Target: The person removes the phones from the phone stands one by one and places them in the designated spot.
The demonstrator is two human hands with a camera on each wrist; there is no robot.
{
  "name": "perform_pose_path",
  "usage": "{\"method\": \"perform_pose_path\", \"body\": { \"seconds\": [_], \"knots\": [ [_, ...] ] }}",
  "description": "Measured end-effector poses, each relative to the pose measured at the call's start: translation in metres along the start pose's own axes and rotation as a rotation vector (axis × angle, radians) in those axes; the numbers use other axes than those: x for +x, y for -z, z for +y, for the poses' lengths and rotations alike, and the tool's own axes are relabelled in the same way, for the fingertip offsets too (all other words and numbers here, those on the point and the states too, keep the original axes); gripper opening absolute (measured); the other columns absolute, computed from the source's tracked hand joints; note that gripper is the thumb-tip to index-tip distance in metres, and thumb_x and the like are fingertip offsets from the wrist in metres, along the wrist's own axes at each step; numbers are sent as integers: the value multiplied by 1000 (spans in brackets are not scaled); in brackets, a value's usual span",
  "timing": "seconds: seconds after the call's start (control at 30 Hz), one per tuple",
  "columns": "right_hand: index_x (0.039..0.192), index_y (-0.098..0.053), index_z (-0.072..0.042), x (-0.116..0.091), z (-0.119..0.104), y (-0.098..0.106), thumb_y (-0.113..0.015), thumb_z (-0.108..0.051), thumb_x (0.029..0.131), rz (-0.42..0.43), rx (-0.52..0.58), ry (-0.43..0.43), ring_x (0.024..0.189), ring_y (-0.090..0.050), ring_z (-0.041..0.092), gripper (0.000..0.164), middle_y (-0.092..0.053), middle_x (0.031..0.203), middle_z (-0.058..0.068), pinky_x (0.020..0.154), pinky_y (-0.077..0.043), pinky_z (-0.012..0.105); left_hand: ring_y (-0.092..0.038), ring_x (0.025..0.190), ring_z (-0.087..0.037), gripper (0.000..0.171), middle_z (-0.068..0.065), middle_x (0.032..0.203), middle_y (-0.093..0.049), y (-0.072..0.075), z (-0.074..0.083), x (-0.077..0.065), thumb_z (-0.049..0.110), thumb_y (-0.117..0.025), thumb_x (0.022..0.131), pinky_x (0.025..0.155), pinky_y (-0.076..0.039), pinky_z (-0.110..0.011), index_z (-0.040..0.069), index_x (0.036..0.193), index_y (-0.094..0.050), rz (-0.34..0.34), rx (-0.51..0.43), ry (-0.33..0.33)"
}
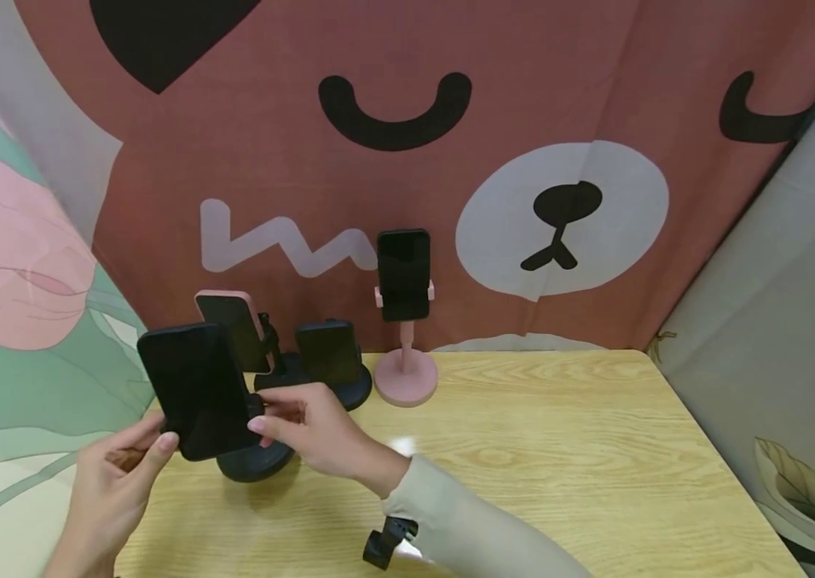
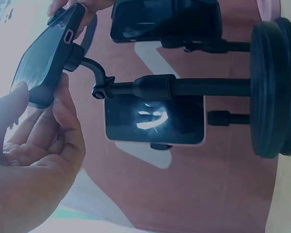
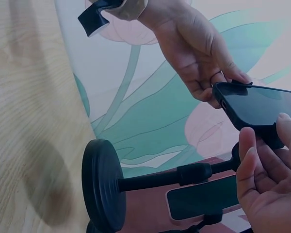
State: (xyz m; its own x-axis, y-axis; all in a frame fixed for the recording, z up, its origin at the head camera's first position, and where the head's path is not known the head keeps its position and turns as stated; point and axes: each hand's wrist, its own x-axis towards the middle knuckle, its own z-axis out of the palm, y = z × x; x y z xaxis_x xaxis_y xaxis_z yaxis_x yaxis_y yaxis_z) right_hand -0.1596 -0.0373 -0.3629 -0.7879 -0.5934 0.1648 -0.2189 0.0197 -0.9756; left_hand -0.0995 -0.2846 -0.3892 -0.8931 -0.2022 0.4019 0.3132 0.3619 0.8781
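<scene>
A phone in a black case (image 1: pixel 193 393) sits upright, slightly tilted, in the clamp of a black phone stand (image 2: pixel 208 87). My left hand (image 1: pixel 107 486) pinches the clamp at the phone's left edge, thumb in front and fingers behind. At the opposite edge, my right hand (image 1: pixel 328 433) pinches the clamp's other side (image 1: pixel 255 411) between thumb and fingers. The stand's round base (image 3: pixel 99 184) rests on the table below the phone. Part of the clamp is hidden behind the phone.
Behind stand a pink-edged phone (image 1: pixel 234 329) on a black stand, a dark phone (image 1: pixel 329 353) on another black stand, and a black phone (image 1: pixel 404 273) on a pink stand (image 1: pixel 407 377). The wooden table (image 1: pixel 559 466) meets a bear-print curtain (image 1: pixel 291 177).
</scene>
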Motion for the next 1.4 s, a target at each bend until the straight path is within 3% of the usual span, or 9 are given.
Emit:
{"method": "perform_pose_path", "body": {
  "seconds": [0.13, 0.3, 0.53, 0.63, 0.77, 0.83, 1.0, 1.23, 1.4],
  "knots": [
    [140, -57, 3, -10, -4, 5, -65, -10, 99, -6, 20, 9, 78, -65, -8, 43, -73, 104, 27, 83, -55, 14, -66, 92, 14, 61, 25, 91, -73, -4, 4, -3, -11, -62, 94, 78, -48, -1, 48, 110, -65, -7, 11, -33],
    [141, -55, 3, -20, -7, 12, -64, -11, 100, -10, 17, 24, 79, -65, -9, 44, -73, 105, 28, 86, -56, 16, -68, 92, 12, 59, 22, 95, -75, -10, 10, -4, -13, -62, 93, 78, -50, -3, 42, 112, -68, -42, -54, -56],
    [139, -57, 5, -35, -3, 24, -65, -10, 99, -3, -17, 51, 81, -67, -6, 43, -74, 102, 28, 85, -57, 19, -66, 92, 13, 64, 26, 98, -71, -24, 14, -6, -13, -65, 90, 76, -51, -4, 47, 113, -61, -96, 63, -93],
    [138, -57, 5, -40, -1, 29, -65, -9, 99, 9, -27, 65, 82, -68, -3, 43, -74, 99, 28, 84, -57, 20, -67, 95, 12, 58, 25, 98, -72, -29, 16, -6, -13, -65, 90, 78, -51, -4, 39, 115, -63, -133, 73, -106],
    [138, -57, 7, -47, 0, 34, -65, -8, 98, 25, -26, 67, 83, -69, -1, 43, -74, 101, 29, 87, -57, 21, -67, 98, 11, 41, 23, 102, -73, -36, 20, -6, -12, -65, 91, 80, -52, -6, 16, 121, -66, -179, 61, -112],
    [138, -57, 7, -51, 0, 37, -65, -8, 98, 34, -33, 63, 84, -69, -2, 43, -74, 102, 29, 89, -56, 21, -68, 99, 10, 39, 22, 104, -73, -40, 22, -6, -13, -65, 91, 79, -53, -7, 12, 121, -67, -197, 45, -125],
    [137, -58, 8, -62, 0, 45, -66, -9, 98, 59, -65, 66, 85, -70, -1, 43, -74, 99, 27, 90, -56, 22, -69, 102, 5, 47, 17, 109, -74, -51, 29, -4, -17, -62, 90, 82, -54, -9, 16, 122, -68, -266, -81, -191],
    [136, -59, 8, -77, 5, 59, -64, -10, 99, 75, -99, 99, 84, -73, 11, 41, -75, 97, 26, 89, -57, 25, -69, 106, 3, 33, 17, 117, -72, -68, 38, -3, -15, -60, 93, 84, -55, -12, -15, 126, -62, -371, -158, -221],
    [136, -58, 10, -88, 11, 67, -63, -11, 100, 87, -98, 121, 81, -73, 16, 41, -74, 101, 27, 84, -59, 27, -70, 104, 3, 30, 20, 115, -71, -82, 38, -6, -13, -61, 93, 84, -56, -13, -22, 122, -61, -406, -157, -230]
  ]
}}
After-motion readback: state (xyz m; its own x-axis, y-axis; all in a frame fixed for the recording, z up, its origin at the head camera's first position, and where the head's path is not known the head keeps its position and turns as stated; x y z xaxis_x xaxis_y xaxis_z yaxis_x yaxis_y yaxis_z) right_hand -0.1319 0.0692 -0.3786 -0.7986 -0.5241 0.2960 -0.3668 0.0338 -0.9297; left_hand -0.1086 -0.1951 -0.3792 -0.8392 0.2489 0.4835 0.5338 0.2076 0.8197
